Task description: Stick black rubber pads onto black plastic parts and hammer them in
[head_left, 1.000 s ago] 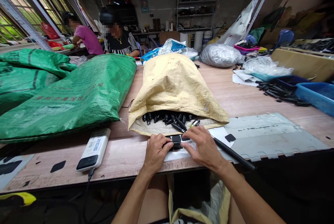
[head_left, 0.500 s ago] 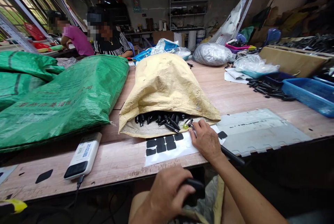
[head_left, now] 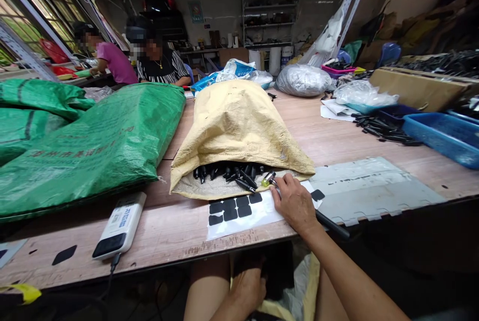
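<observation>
My right hand (head_left: 295, 203) rests on the table's front edge, fingers curled round a tool (head_left: 270, 178) with a shiny metal and yellow-green end. A black handle (head_left: 333, 224) sticks out behind the palm, apparently of the same tool. Under that hand lies a white backing sheet (head_left: 220, 230) with several black rounded stickers (head_left: 229, 209). Just beyond, a cream woven sack (head_left: 239, 121) gapes toward me, showing several black pointed parts (head_left: 245, 177). Below the table edge, my left hand (head_left: 249, 286) reaches into an open sack (head_left: 312, 286) between my legs; its fingers are hidden.
A green woven sack (head_left: 101, 141) fills the left side, near a white power bank (head_left: 119, 226) with a cable. At right are a grey plate (head_left: 374, 188), black parts (head_left: 385, 129) and a blue tray (head_left: 441, 134). Two people (head_left: 160, 64) sit across the table.
My left hand, which held a black part near the table edge, has dropped down into the sack on my lap; that part is out of sight. My right hand has stayed on the tool.
</observation>
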{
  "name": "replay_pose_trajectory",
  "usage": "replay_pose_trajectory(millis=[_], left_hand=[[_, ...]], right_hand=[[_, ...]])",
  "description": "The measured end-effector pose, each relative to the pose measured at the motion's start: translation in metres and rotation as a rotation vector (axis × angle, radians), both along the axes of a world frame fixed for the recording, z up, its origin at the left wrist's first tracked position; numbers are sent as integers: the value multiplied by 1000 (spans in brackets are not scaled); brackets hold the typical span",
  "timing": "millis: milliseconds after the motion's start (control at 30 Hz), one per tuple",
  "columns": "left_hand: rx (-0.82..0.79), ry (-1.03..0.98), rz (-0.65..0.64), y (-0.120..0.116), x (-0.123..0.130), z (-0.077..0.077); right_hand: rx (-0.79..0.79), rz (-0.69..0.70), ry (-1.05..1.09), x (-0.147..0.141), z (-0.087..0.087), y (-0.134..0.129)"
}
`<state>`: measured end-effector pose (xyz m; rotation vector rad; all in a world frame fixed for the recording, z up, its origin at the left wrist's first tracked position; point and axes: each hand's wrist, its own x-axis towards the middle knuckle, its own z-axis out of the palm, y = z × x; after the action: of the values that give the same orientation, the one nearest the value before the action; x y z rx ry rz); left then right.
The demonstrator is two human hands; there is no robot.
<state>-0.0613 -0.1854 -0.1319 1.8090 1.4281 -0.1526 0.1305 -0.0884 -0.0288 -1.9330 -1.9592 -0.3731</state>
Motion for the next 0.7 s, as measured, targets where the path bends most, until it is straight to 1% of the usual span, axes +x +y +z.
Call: replay_pose_trajectory(millis=[33,67,100,167,233,267,300,333,400,433,467,500,567,633,700], left_hand=[[-2,-24,-19,-1,0,11],[0,-55,-58,-2,0,25],[6,-97,-114,-1,0,42],[37,-223,-250,7,-1,80],[105,-404,-353,25,-3,118],[174,-457,-348,39,-3,134],[280,-473,-325,56,-3,146],[430,-435,-260,75,-3,154],[705,-277,-168,113,-3,162],[809,-191,-163,131,-2,161],[876,-129,-191,146,-1,160],[919,-80,-231,159,0,157],[947,-32,-312,176,1,151],[938,-8,-332,182,1,148],[920,5,-302,181,-1,149]], right_hand=[[2,2,-1,0,0,0],[3,3,-3,0,0,0],[3,5,-5,0,0,0],[2,8,-10,0,0,0],[-3,5,-14,0,1,0],[-5,2,-15,0,1,0],[-7,-1,-13,0,1,1],[-9,-4,-11,0,2,1],[-10,-6,-2,-1,2,1],[-10,-5,4,-1,2,1],[-11,-3,9,-1,2,1],[-11,-1,14,-1,2,1],[-11,1,18,-1,2,1],[-11,-2,15,-2,3,0],[-10,-7,13,-2,3,0]])
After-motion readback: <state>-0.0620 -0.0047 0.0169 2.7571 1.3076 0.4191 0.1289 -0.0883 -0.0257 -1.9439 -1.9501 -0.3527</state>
